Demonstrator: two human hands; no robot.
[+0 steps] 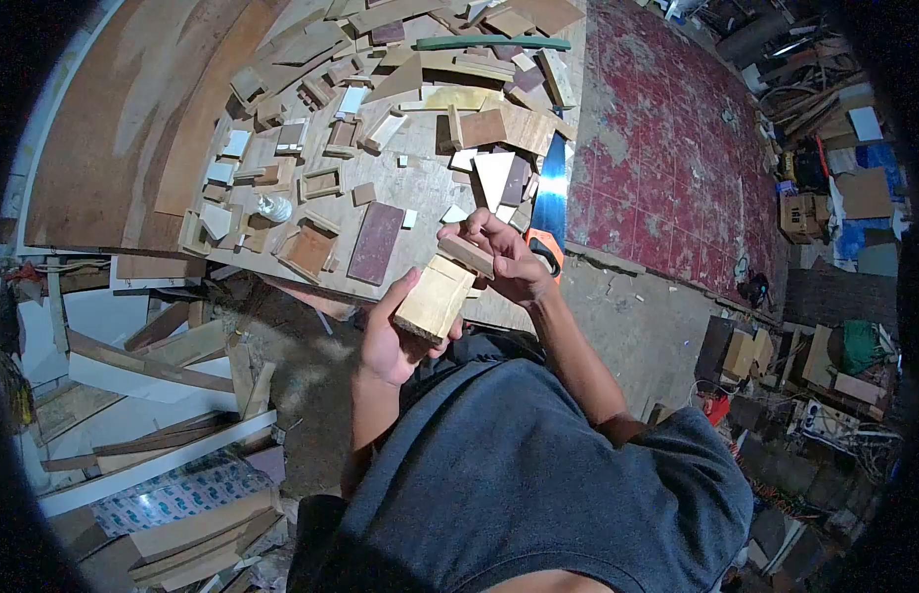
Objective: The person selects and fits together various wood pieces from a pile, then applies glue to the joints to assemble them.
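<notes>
My left hand [388, 341] is wrapped round a pale wooden block [432, 304], held out in front of my chest near the table edge. Between the thumb and fingers of my right hand [519, 265] is a small wooden strip [466, 256], which lies across the far end of the block. A line runs across the block's upper face near that end. Just beyond my right hand is a handsaw [551, 198] with an orange and black handle, lying at the table's right edge. A dark reddish board [376, 243] lies on the table beyond my left hand.
Wood offcuts and several small open wooden boxes [321, 183] cover the worktable [355, 163]. A clear plastic bottle [274, 208] stands among them. Scrap boards [173, 435] are piled on the floor at left. Boxes and more scrap line the right side beyond a worn red floor [667, 148].
</notes>
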